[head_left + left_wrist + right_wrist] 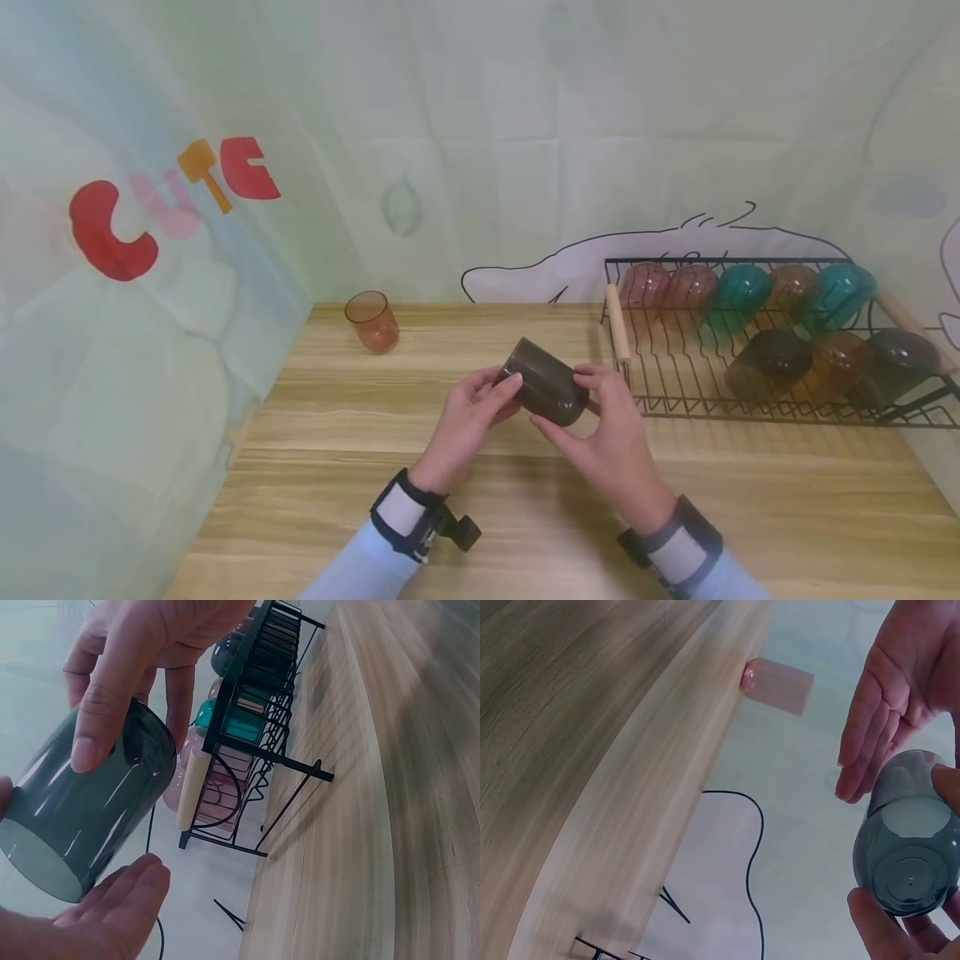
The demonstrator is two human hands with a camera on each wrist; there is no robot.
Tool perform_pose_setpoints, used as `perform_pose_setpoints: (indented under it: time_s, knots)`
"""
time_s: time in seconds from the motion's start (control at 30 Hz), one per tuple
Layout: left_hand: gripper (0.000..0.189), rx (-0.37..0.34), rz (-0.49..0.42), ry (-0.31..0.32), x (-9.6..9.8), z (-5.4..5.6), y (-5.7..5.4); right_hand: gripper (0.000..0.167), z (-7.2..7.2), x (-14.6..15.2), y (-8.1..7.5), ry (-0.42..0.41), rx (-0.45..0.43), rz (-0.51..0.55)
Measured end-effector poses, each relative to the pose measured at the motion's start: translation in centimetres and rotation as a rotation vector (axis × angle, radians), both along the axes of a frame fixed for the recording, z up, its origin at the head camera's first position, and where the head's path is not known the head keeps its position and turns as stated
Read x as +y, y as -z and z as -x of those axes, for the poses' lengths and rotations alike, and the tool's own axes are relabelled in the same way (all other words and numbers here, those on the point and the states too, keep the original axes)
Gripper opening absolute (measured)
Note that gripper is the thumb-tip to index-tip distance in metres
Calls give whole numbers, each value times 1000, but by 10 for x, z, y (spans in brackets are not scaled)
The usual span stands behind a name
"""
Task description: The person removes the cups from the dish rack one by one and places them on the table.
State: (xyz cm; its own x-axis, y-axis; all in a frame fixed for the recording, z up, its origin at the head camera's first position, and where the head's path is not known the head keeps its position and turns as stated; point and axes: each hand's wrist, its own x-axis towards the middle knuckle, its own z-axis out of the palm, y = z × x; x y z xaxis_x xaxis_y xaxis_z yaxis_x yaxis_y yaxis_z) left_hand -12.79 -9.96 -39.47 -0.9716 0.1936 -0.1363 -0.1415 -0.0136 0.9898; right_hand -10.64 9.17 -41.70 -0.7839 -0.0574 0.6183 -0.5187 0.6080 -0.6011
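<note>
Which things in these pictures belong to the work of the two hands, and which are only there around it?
Belonging: dark glass, held by the right hand, touched by the left hand; probably also the wire rack, its glasses and the upright orange glass.

Only around: printed backdrop; wrist straps.

We've got both forearms point(363, 562) angled inward, left hand point(467, 417) pinching with fingers point(866, 739) nearly straight, right hand point(617, 437) gripping between thumb point(557, 435) and curved fingers.
</note>
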Motion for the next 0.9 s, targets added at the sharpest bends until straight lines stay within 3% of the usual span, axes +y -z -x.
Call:
perform_pose_setpoints:
  time_s: [0.2, 0.27, 0.43, 0.63, 0.77, 0.9]
  knots:
    - [55, -13, -47, 21, 0, -8, -23, 70, 1, 1, 0, 17, -2, -43]
    - [55, -9, -57, 23, 0, -8, -25, 70, 2, 1, -1, 15, -17, -59]
    - [59, 2, -77, 3, -3, -3, -16, 69, 3, 5, -1, 20, -22, -137]
    - [65, 43, -65, -80, -10, 10, -2, 68, 6, 20, -3, 33, 52, -234]
    - [67, 85, 5, -128, -20, 16, -4, 64, 11, 34, -10, 44, 85, -251]
    - [68, 127, 110, -171, -34, 22, -14, 61, 14, 49, -16, 69, 46, -260]
